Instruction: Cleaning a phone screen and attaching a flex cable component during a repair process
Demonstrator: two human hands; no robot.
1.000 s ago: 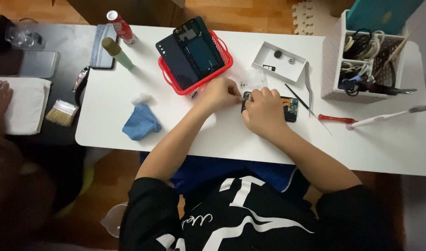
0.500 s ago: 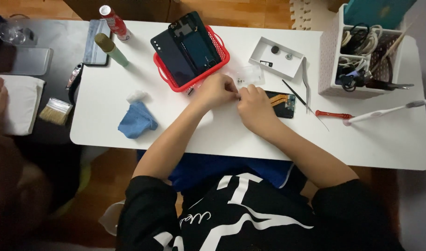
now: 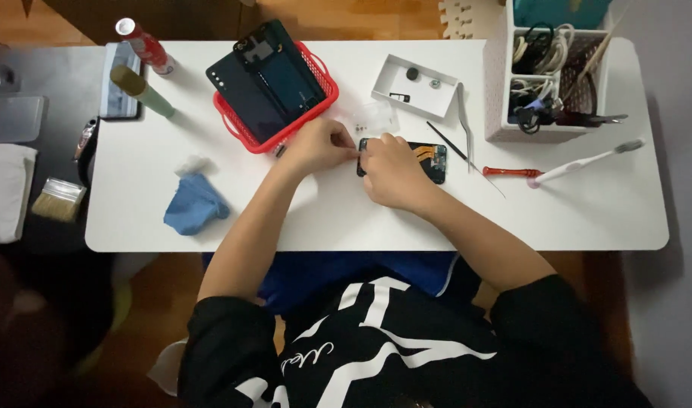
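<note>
While the earlier view had my right hand (image 3: 391, 170) covering more of the opened phone (image 3: 425, 160), it now sits mid-counter (image 3: 346, 219) with its orange flex showing; left hand (image 3: 319, 143) fingers pinch something tiny at its left end, right fingers press there.

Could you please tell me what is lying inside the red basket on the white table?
The red basket holds two dark flat phone parts lying side by side, overhanging its rim. Anything beneath them on the basket floor is covered and cannot be seen.
</note>
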